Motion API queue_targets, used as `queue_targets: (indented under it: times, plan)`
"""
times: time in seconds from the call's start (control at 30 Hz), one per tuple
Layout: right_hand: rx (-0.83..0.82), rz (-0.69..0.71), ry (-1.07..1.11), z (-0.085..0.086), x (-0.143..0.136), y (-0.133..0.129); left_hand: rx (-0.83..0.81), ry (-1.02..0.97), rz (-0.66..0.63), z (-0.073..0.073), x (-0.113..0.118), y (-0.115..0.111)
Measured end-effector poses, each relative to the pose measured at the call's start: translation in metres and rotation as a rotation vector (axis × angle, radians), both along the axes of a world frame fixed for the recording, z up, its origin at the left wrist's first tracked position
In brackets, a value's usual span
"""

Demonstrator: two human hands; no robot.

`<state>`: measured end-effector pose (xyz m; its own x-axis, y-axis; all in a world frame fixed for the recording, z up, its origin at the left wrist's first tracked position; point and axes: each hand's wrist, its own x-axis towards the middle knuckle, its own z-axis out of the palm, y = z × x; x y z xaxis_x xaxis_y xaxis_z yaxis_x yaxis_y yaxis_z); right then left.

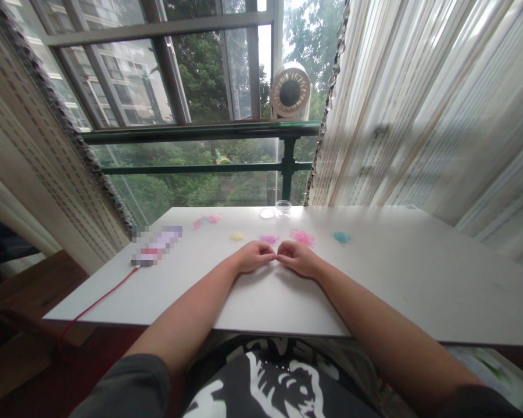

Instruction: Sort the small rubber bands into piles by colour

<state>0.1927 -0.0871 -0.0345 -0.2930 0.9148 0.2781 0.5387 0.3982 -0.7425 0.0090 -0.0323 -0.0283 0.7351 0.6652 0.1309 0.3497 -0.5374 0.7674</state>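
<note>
My left hand [255, 256] and my right hand [298, 259] meet over the middle of the white table [270, 307], fingertips almost touching. Both are closed in a pinch; whatever sits between the fingers is too small to make out. Just beyond them lie a purple pile [269, 238] of tiny pieces and a pink pile [302, 237]. A small yellow pile [237, 237] is left of these, and a teal pile [341, 237] is off to the right. Farther back on the left is a mixed pink and blue pile [207, 220].
A clear round container [283, 209] stands at the table's back edge beside its flat lid [267, 213]. On the left lies a blurred-out phone-like device [158, 245] with a red cable [104, 296] running off the front edge. A white fan [290, 92] stands on the window rail.
</note>
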Motion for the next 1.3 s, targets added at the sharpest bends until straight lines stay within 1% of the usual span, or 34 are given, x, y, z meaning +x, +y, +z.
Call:
queue_targets:
  times: [0.27, 0.63, 0.77, 0.9, 1.3]
  plan:
    - [-0.024, 0.021, 0.054, 0.0003, 0.0009, 0.0008, -0.001, 0.001, -0.012, 0.0000, 0.0002, -0.0002]
    - [-0.188, 0.044, 0.235, -0.0090, 0.0065, 0.0095, -0.064, -0.020, 0.016, 0.0000, -0.0002, -0.0002]
    - [-0.183, 0.067, 0.289, -0.0081, 0.0064, 0.0081, -0.071, -0.034, 0.017, -0.0009, -0.0006, 0.0015]
    - [-0.183, 0.094, 0.297, -0.0072, 0.0053, 0.0067, -0.083, -0.041, 0.002, -0.0022, -0.0005, 0.0027]
    - [-0.197, 0.052, 0.317, -0.0079, 0.0070, 0.0078, -0.094, -0.040, 0.005, -0.0019, -0.0001, 0.0031]
